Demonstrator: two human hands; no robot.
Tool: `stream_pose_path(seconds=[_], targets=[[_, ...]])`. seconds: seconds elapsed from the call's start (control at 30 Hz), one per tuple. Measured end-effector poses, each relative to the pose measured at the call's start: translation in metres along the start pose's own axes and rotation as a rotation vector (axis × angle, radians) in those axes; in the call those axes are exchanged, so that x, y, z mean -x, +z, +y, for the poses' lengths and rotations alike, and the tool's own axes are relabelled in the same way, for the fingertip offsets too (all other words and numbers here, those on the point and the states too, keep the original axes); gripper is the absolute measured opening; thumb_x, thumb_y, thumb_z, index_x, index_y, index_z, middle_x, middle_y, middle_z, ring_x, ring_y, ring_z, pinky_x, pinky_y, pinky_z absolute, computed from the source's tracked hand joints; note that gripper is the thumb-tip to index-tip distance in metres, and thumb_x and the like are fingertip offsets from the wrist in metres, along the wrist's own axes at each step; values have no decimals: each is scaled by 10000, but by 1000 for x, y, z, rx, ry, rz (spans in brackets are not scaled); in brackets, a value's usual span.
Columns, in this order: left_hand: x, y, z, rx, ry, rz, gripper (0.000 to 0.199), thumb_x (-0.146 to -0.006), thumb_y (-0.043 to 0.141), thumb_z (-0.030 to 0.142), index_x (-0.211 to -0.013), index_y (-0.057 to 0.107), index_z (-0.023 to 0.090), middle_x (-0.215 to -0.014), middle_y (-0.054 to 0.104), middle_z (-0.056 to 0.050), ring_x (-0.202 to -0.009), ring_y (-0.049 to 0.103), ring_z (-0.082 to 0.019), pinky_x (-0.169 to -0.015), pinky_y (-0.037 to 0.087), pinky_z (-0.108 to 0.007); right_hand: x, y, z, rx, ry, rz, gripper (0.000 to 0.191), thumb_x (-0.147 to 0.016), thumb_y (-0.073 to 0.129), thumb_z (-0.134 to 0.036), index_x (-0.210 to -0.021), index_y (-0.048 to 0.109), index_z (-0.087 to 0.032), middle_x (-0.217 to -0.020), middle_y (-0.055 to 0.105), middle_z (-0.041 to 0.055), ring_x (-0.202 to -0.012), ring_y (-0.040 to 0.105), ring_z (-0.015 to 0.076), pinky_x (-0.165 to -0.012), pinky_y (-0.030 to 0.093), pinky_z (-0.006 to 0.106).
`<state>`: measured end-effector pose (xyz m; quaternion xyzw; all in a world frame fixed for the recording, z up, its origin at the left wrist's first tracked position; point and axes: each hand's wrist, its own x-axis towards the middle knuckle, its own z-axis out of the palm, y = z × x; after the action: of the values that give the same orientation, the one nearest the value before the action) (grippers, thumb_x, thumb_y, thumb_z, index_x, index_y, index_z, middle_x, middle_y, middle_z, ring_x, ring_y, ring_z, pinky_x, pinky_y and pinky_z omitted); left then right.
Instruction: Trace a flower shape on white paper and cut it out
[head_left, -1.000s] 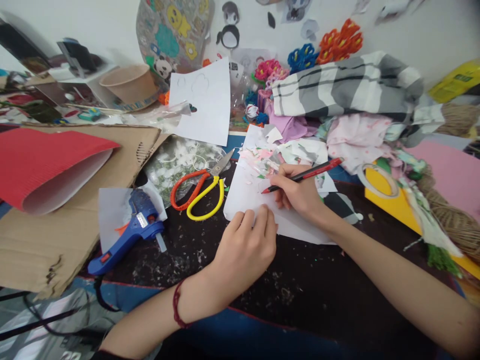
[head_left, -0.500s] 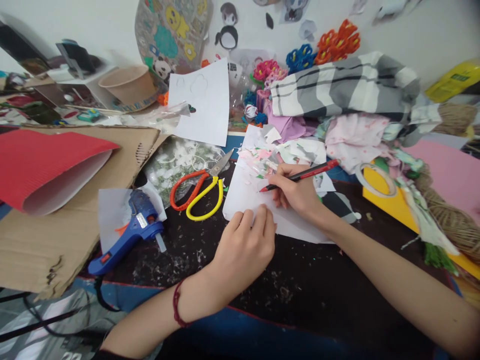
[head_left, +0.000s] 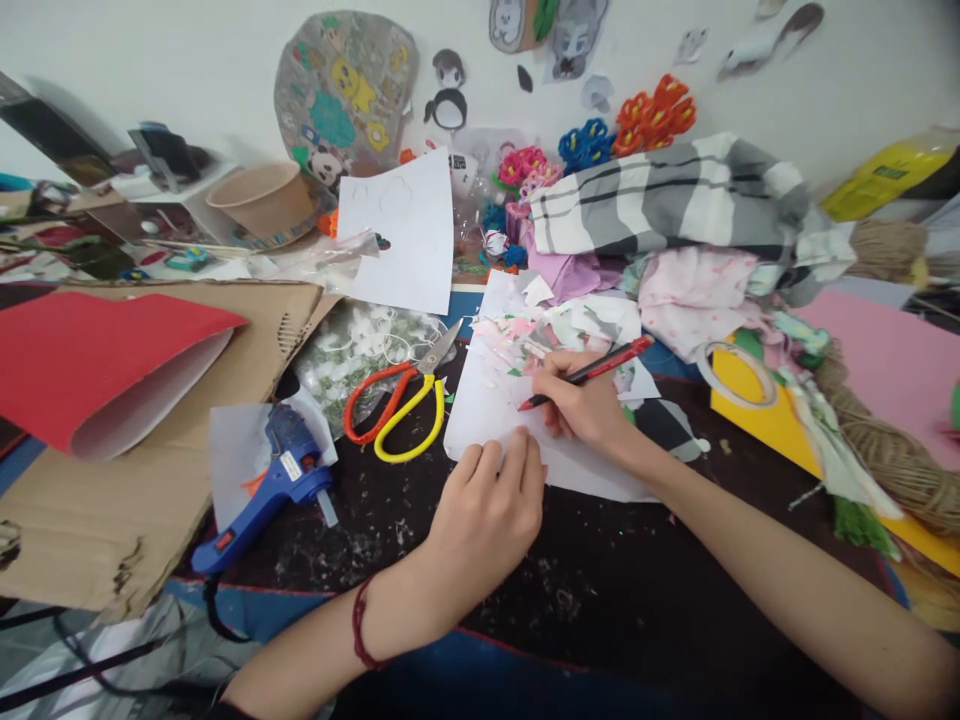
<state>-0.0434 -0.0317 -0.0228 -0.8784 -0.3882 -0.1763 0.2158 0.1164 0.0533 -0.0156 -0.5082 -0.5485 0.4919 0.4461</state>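
Observation:
A white sheet of paper (head_left: 480, 400) lies on the dark table, its upper part strewn with coloured paper scraps (head_left: 525, 335). My right hand (head_left: 581, 400) is closed around a black and red pen (head_left: 600, 368), whose red tip points down at the sheet. Resting on the sheet's lower edge is my left hand (head_left: 491, 500), fingers lying flat and slightly bent, with nothing held. Left of the sheet are scissors (head_left: 412, 390) with one orange and one yellow handle, blades parted a little.
A blue glue gun (head_left: 277, 480) lies at the left beside red card (head_left: 135, 360) on cardboard (head_left: 172, 480). Behind are a plaid cloth (head_left: 660, 200) and a paper bowl (head_left: 262, 200). Tape (head_left: 739, 375) and twine (head_left: 892, 450) sit at the right.
The whole view has shifted, so things appear slightly lower. My right hand still holds the pen at nearly the same spot on the sheet, and my left hand stays at its edge.

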Motion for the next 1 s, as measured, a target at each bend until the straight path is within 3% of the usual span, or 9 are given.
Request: stream_pose_path(seconds=[0.3, 0.67, 1.0], targets=[[0, 0, 2, -5, 8, -3, 321, -931, 629, 203, -1201, 698, 42, -1184, 750, -157, -801, 649, -220, -711, 495, -359, -2, 1, -1, -29, 43, -22, 272, -738, 575, -147, -493, 475, -212, -363, 531, -57, -245, 433, 63, -272, 278, 174], [-2, 3, 1, 53, -18, 27, 227, -895, 631, 126, -1094, 732, 83, -1159, 760, -155, -786, 657, -213, -703, 492, -361, 2, 1, -5, -49, 65, 18, 268, -753, 581, -179, -513, 467, -216, -364, 529, -56, -269, 439, 72, -306, 293, 188], [-5, -2, -1, 76, -58, 16, 234, -945, 583, 198, -1104, 730, 108, -1141, 767, -139, -746, 636, -194, -693, 487, -345, 4, -4, -6, -27, 11, -22, 245, -761, 570, -198, -540, 467, -218, -404, 563, -43, -311, 461, 89, -359, 327, 218]])
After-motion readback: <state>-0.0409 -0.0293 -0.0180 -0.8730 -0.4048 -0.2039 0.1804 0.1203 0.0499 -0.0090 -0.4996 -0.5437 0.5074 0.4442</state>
